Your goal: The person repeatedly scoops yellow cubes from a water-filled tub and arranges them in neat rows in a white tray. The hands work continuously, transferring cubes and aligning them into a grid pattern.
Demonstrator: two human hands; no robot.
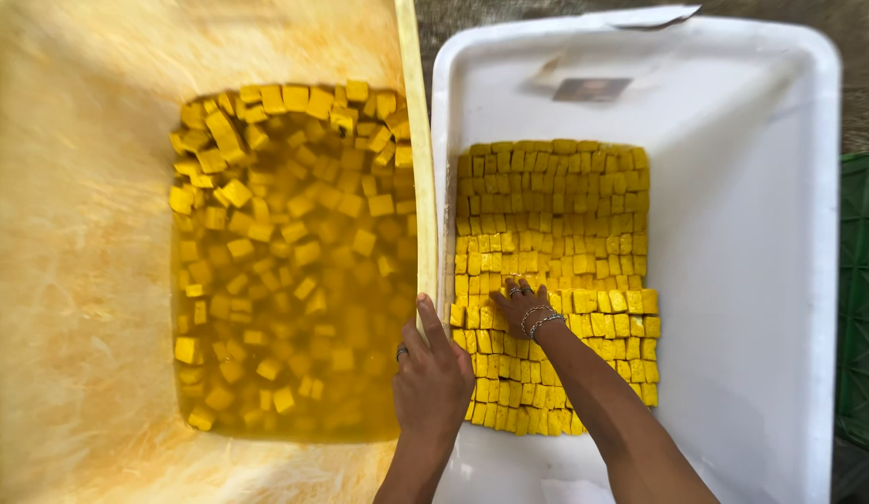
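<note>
Single head view, looking almost straight down from above the person's forearms, which enter from the bottom edge. Fairly close: the yellow tub (80, 233) fills the left half, the white tub (761, 233) most of the right. Strip of ground along the top, green crate (864, 299) cut off at right edge.

left hand (433, 378): ring on one finger | right hand (517, 305): finger rings, beaded bracelets at wrist | forearms bare, no sleeves

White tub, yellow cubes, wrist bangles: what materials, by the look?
White tub: likely moulded plastic, smooth, rounded rim. Yellow cubes: soft-looking dyed food blocks, maybe tofu; matte, cut edges. Bangles on right hand: probably metal, silvery glint.
</note>
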